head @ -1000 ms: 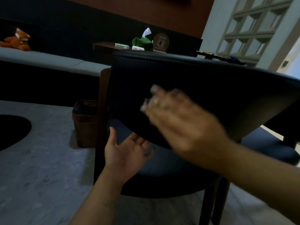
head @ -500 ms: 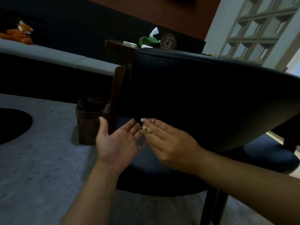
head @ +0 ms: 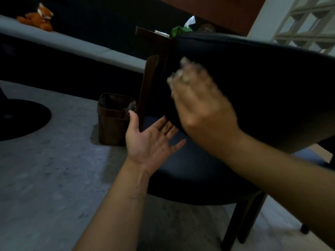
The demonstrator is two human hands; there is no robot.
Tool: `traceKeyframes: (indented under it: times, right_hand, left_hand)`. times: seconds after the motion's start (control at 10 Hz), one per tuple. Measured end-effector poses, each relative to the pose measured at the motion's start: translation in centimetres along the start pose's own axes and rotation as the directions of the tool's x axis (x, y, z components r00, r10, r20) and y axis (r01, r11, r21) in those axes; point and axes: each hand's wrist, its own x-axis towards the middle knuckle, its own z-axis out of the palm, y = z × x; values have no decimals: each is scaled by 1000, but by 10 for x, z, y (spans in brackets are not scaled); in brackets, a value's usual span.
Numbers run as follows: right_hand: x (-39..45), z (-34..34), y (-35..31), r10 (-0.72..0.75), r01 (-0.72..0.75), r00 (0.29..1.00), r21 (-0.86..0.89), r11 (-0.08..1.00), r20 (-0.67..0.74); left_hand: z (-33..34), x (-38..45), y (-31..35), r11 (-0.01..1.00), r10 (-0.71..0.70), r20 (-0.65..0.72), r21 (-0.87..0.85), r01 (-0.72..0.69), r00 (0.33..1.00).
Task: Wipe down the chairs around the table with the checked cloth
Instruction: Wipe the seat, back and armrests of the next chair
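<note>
A chair with a black padded backrest point(head: 262, 91), dark wooden posts and a dark blue seat point(head: 190, 178) fills the middle and right of the view. My right hand point(head: 197, 104) lies flat and blurred against the back of the backrest, fingers spread, holding nothing. My left hand point(head: 150, 140) hangs palm up under the backrest's lower edge, over the seat, fingers apart and empty. No checked cloth shows anywhere in view.
A brown wicker bin point(head: 114, 120) stands on the grey floor left of the chair. Behind runs a grey bench point(head: 76, 46) with an orange toy fox point(head: 39, 20). A side table with a green tissue holder point(head: 181, 29) is behind the chair. A black round rug point(head: 21, 118) lies left.
My right hand has swept up from beside my left palm onto the backrest. My left hand stays cupped under the edge, and the view has shifted left.
</note>
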Motion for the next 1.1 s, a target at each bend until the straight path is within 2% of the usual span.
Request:
traceKeyframes:
  times: [0.1, 0.2, 0.3, 0.4, 0.5, 0.6, 0.7, 0.8, 0.9, 1.0, 1.1]
  right_hand:
    - [-18, 9, -26, -125, 113, 980, 80, 990, 154]
    - [-14, 8, -28, -181, 149, 949, 136, 979, 259]
    - [10, 1, -11, -160, 125, 946, 138, 983, 282]
    - [35, -3, 11, 26, -34, 987, 48, 998, 160]
    - [42, 2, 7, 88, -83, 989, -47, 995, 115]
    - [37, 10, -17, -16, 21, 965, -16, 1000, 262]
    - [31, 17, -30, -108, 68, 931, 127, 990, 349]
    - [2, 13, -49, -16, -170, 947, 545, 821, 320]
    - [-31, -16, -82, 411, -624, 610, 731, -278, 677]
    - [-41, -13, -107, -34, 58, 18, -35, -998, 999]
    - [-29, 21, -111, -305, 565, -5, -249, -787, 952]
  left_hand:
    - [-1, -5, -3, 999, 24, -15, -42, -25, 1000]
    - [-3, -7, -6, 995, 26, -9, -91, -27, 1000]
    - [-5, -3, -9, 997, 28, 2, -73, -28, 1000]
    - [-9, 2, -13, 997, 38, 27, -73, -35, 999]
    - [-12, 5, -14, 994, 59, 42, -99, -55, 997]
    - [-12, 5, -16, 994, 82, 37, -77, -79, 996]
    - [-14, 1, -14, 995, 90, -49, -41, -92, 995]
    - [-19, -4, -4, 992, 119, -132, -37, -125, 984]
    - [-21, -8, 13, 984, 179, -210, 40, -175, 961]
    - [-18, -14, 25, 935, 294, -257, 276, -222, 920]
    - [-10, -25, 12, 858, 354, -324, 486, -166, 877]
